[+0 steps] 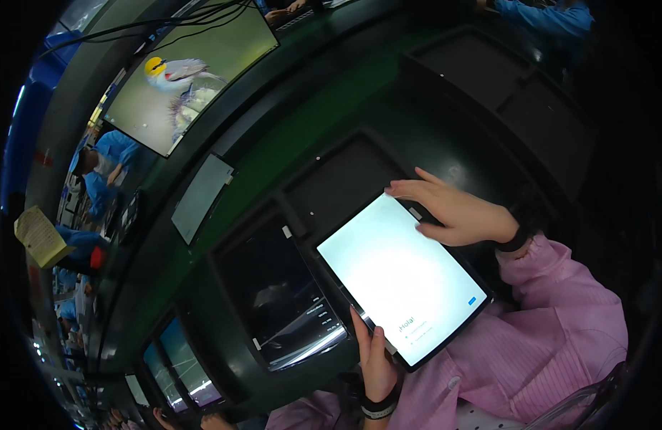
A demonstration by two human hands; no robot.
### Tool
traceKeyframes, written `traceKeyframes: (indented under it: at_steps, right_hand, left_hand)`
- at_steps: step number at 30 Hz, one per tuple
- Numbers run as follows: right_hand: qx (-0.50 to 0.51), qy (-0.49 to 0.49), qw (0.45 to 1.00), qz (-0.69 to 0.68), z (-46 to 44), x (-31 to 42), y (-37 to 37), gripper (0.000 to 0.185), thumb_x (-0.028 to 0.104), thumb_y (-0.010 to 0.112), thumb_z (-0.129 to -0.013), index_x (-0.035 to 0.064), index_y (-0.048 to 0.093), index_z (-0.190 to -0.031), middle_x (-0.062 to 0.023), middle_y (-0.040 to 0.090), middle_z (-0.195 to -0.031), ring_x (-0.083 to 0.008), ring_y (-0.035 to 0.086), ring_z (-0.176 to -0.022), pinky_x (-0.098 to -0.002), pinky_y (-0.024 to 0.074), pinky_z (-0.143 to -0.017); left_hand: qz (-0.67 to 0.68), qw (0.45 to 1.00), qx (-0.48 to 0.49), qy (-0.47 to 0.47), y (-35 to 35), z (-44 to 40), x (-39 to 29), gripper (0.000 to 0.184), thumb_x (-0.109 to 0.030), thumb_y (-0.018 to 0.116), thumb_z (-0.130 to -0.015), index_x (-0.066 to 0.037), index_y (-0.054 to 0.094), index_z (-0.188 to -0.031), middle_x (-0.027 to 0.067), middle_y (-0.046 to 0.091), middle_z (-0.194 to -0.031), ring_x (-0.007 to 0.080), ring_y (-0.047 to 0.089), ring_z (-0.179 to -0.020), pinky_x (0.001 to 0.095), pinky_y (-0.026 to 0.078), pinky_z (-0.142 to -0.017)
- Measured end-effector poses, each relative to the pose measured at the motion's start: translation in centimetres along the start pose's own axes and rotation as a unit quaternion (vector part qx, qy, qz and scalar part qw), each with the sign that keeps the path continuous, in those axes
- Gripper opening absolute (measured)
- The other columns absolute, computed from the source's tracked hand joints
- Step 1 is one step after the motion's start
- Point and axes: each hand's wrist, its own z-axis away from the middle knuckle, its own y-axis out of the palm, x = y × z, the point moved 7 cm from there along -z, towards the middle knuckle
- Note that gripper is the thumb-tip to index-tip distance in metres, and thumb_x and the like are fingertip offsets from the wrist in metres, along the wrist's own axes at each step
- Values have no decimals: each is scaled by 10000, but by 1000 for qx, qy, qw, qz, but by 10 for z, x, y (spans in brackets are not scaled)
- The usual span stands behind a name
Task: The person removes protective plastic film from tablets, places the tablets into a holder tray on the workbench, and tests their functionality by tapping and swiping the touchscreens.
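Pink striped cloth (517, 315) is worn on the arms, and a lit tablet (395, 272) is held by the left hand (378, 365), whose grip is closed on the left edge towards the near corner. By the right hand (456, 213) the far part of the tablet's right edge is touched; its grip is loosely spread, with the thumb set apart from the fingers. Whether anything is pressed from beneath cannot be told. A dark band is worn on each wrist.

"¡Hola!" is shown at the near end of the pale screen, with small unreadable lines under it and a blue button towards the near right corner. The tablet is held tilted, partly over the pink clothing.

Just to the left, a dark-screened tablet (277, 290) is lodged in a tray, with white tabs at its edges. Farther left, two lit screens (191, 358) are set side by side. Beyond the tablet, a black tray (345, 170) is seen on the green worktop (363, 89). At far left, a monitor (194, 75) is filled by a yellow-headed bird, and a co-worker in blue (105, 168) is partly seen behind it.
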Motion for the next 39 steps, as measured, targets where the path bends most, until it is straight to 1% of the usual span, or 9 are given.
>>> traceKeyframes:
  at_steps: [3,12,18,20,29,32,33,36,39]
  right_hand:
    - [108,-42,993,-36,32,9,-1,1046,223,732,-655,52,59,-1437,-185,84,-1488,-347,19,-1385,-565,78,-1077]
    - [62,-18,995,-75,58,2,-5,1018,243,749,-671,77,102,-1440,-205,52,-1485,-348,-7,-1385,-493,85,-1097]
    - [-139,107,970,-166,93,-17,-26,660,135,661,-764,42,347,-1337,-159,334,-1352,-263,346,-1255,-359,353,-969]
    - [-202,186,940,-201,109,-28,-22,346,138,606,-823,13,505,-1130,-100,566,-1031,-172,566,-926,-277,460,-755]
    - [-88,301,839,-445,138,-26,57,309,264,396,-974,-3,547,-1009,-34,597,-890,-75,542,-833,-211,443,-727]
    - [-198,301,811,-462,134,-21,60,292,237,378,-981,3,554,-973,-2,555,-849,-63,499,-792,-215,423,-722]
    - [-233,289,813,-449,134,-25,61,298,239,370,-982,5,554,-971,-5,559,-855,-62,501,-800,-215,420,-739]
    - [-278,275,822,-414,130,-32,52,309,244,378,-977,5,568,-931,-6,554,-836,-60,482,-765,-209,406,-725]
    - [-298,270,833,-379,115,-41,31,317,264,407,-968,11,582,-891,-1,553,-825,-63,474,-751,-210,399,-707]
  left_hand:
    - [13,1000,18,-12,1,2,0,673,-30,389,-885,-71,23,-1449,172,337,-1373,202,411,-1190,293,317,-969]
    - [74,984,155,-47,0,4,2,1128,205,542,-655,-191,-190,-1416,164,275,-1391,258,397,-1213,384,367,-945]
    - [-49,984,155,-80,-5,3,16,1260,257,594,-589,-237,-240,-1395,152,162,-1438,264,335,-1257,420,347,-972]
    - [-61,982,155,-84,-6,4,15,1271,260,604,-582,-237,-235,-1397,154,145,-1443,262,322,-1265,420,350,-970]
    - [168,981,7,-93,14,15,-3,826,79,479,-756,-134,93,-1454,124,283,-1419,244,417,-1194,332,359,-977]
    - [34,996,-71,-46,33,20,-20,667,48,442,-793,-74,232,-1415,127,276,-1422,267,432,-1177,351,368,-970]
    - [-356,923,29,146,36,17,-29,440,-47,417,-855,9,419,-1291,139,373,-1349,275,446,-1149,365,353,-978]
    - [90,995,-9,-42,29,-2,-6,804,43,448,-813,-133,-6,-1453,154,256,-1408,273,367,-1229,365,286,-1019]
    - [36,998,23,-45,48,-18,-31,623,-71,406,-847,-27,145,-1412,154,344,-1354,270,350,-1252,361,279,-1037]
